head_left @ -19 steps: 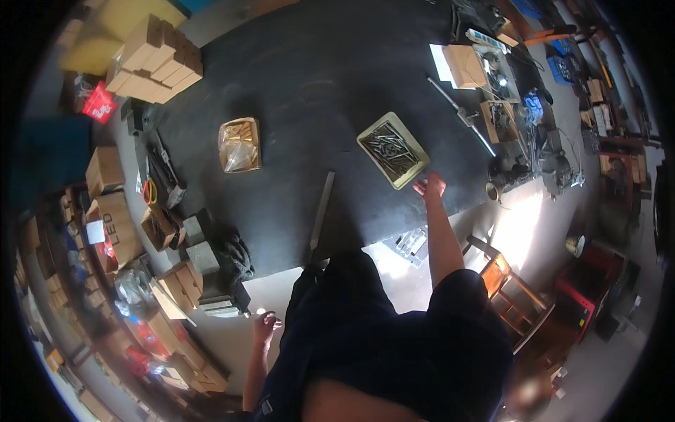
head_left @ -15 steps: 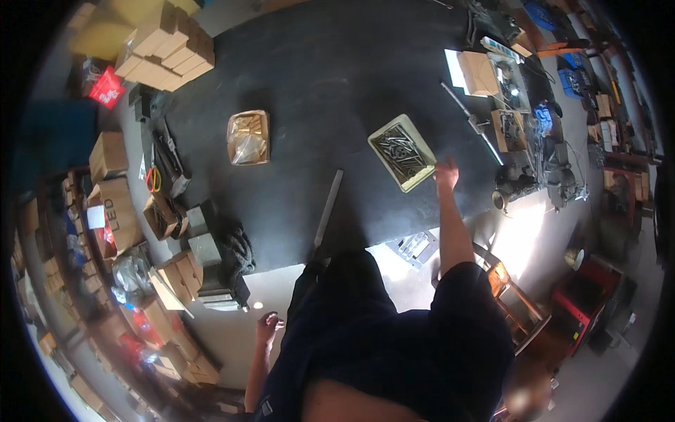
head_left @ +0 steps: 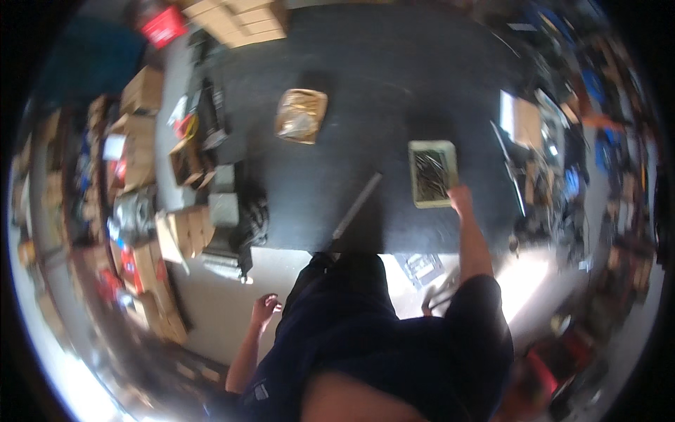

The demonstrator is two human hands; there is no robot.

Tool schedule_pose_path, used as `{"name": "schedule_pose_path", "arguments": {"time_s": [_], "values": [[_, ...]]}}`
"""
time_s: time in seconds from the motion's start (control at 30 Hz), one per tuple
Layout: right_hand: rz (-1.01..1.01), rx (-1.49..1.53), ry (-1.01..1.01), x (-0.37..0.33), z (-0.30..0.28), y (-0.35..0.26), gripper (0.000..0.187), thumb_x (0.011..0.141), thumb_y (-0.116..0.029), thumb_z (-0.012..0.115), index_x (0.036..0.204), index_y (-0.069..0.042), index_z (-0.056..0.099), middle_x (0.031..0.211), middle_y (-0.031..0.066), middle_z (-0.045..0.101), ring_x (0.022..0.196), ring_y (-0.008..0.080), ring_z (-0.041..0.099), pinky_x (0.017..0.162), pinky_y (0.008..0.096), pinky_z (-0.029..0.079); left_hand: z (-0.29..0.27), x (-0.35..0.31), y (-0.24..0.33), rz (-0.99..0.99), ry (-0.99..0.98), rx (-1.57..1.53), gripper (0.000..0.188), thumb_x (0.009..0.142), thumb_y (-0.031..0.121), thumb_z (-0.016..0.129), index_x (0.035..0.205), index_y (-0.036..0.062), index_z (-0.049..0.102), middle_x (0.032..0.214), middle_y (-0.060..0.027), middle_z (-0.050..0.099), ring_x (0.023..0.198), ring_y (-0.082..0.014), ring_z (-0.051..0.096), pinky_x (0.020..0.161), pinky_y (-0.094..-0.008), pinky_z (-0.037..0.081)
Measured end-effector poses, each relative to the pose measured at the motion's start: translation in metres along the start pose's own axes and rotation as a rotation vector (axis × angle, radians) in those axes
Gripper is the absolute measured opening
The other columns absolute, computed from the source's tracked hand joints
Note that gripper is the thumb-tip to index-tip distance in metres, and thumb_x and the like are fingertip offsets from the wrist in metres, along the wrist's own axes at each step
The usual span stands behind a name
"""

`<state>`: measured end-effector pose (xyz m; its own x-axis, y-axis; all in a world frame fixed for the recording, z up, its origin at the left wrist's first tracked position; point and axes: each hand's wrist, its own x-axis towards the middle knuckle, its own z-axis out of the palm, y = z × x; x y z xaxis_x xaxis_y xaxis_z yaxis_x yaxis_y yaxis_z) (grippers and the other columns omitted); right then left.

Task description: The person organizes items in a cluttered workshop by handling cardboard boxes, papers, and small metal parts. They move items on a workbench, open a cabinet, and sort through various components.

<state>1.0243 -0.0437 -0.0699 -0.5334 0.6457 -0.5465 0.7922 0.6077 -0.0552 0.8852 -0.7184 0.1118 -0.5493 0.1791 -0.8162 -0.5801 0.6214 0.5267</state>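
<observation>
A pale yellow-green tray [head_left: 415, 193] of dark metal parts, some long and thin like bolts or pins, rests on the dark tabletop right of centre. At the tray's near right corner, my right hand [head_left: 460, 200] has its fingers closed over the rim. Blur hides the exact finger placement. My left hand [head_left: 264, 310] hangs low beside my body, off the table, with loosely bent fingers and nothing visible in it. Between tray and body lies a flat grey metal bar [head_left: 357, 205], slanting toward the table's near edge. A small open cardboard box [head_left: 301, 116] with brass-coloured pieces and clear plastic sits farther left.
Stacked cardboard boxes [head_left: 242, 21] stand at the far left. A grey bench vise [head_left: 223, 209] is at the near left corner, with yellow-handled scissors [head_left: 187, 126] beyond it. Along the right side are a long metal measuring tool [head_left: 512, 169] and a cardboard piece [head_left: 527, 123].
My view has swung, shifting the whole scene. The tray now appears straighter instead of slanted, with my right hand still at its rim. My left hand stays low at my side.
</observation>
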Motion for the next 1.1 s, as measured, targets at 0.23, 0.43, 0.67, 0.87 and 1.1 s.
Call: {"name": "schedule_pose_path", "arguments": {"time_s": [0.23,0.43,0.67,0.87,1.1], "values": [[0.159,0.498,0.152,-0.033,-0.012,-0.028,0.012,0.060,-0.008,0.060,0.049,-0.004,0.056,0.046,0.0132,0.053,0.038,0.0246,0.055,0.039,0.0366,0.041,-0.008,0.001,-0.007,0.072,0.036,0.003,0.026,0.080,0.005,0.050,0.102,-0.0075,0.052,0.076,-0.0131,0.061,0.067,-0.0178,0.060,0.062,-0.0281,0.050],[-0.137,0.383,0.477,-0.038,0.014,-0.029,0.014,0.061,-0.009,0.061,0.051,-0.002,0.055,0.055,0.0107,0.050,0.051,0.0281,0.058,0.042,0.0383,0.048,-0.018,-0.003,-0.025,0.052,0.048,-0.039,0.029,0.076,0.006,0.051,0.102,-0.0080,0.053,0.075,-0.0125,0.062,0.066,-0.0154,0.060,0.062,-0.0261,0.048],[0.421,1.263,0.012,-0.074,0.014,-0.090,0.006,0.078,-0.003,0.049,0.083,0.000,0.051,0.083,0.0146,0.052,0.060,0.0347,0.057,0.044,0.0436,0.055,-0.061,0.007,-0.079,0.084,0.049,-0.086,0.027,0.077,0.006,0.050,0.100,-0.0075,0.054,0.075,-0.0129,0.061,0.062,-0.0155,0.059,0.058,-0.0264,0.050],[0.200,1.357,-0.017,-0.151,0.011,-0.148,0.011,0.072,0.004,0.043,0.075,-0.001,0.052,0.070,0.0122,0.050,0.051,0.0328,0.057,0.036,0.0374,0.048,-0.105,0.009,-0.146,0.023,0.140,-0.247,0.024,0.076,0.006,0.050,0.096,-0.0071,0.056,0.072,-0.0129,0.061,0.059,-0.0171,0.059,0.055,-0.0274,0.050],[-0.072,1.331,0.012,-0.156,-0.084,-0.294,0.013,0.069,0.004,0.044,0.076,0.002,0.055,0.074,0.0129,0.055,0.056,0.0273,0.059,0.040,0.0350,0.048,-0.146,0.019,-0.208,-0.173,0.195,-0.261,0.024,0.074,0.003,0.048,0.094,-0.0062,0.058,0.071,-0.0137,0.061,0.055,-0.0180,0.060,0.049,-0.0289,0.051]]}}
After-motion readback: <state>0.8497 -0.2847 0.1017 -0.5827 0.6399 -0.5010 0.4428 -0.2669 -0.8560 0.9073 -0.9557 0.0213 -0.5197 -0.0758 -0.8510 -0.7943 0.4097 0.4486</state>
